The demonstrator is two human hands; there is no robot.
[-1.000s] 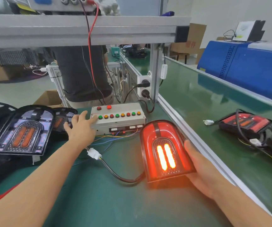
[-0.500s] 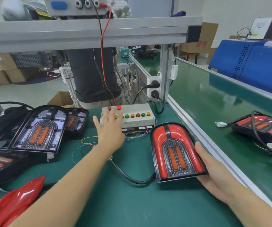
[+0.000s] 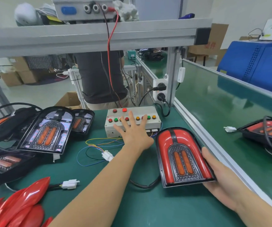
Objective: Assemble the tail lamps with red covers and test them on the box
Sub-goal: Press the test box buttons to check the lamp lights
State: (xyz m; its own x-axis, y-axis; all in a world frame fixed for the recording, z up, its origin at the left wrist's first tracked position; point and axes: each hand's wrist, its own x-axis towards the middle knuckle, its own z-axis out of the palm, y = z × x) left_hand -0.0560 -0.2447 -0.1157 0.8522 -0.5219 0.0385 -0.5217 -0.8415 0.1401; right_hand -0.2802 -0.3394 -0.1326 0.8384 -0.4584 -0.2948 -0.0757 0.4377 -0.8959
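The left hand (image 3: 134,134) reaches forward, fingers spread straight (palm down). The right hand (image 3: 222,181) cups upward, thumb curled over.

Bright even light, wide-angle edge warp, slight blur at rt.

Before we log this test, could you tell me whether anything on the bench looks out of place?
Nothing looks damaged. The loose white connector on thin wires lies unplugged left of the left hand.

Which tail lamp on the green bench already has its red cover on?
The tail lamp held by the right hand; the uncovered lamps on the left show bare black housings.
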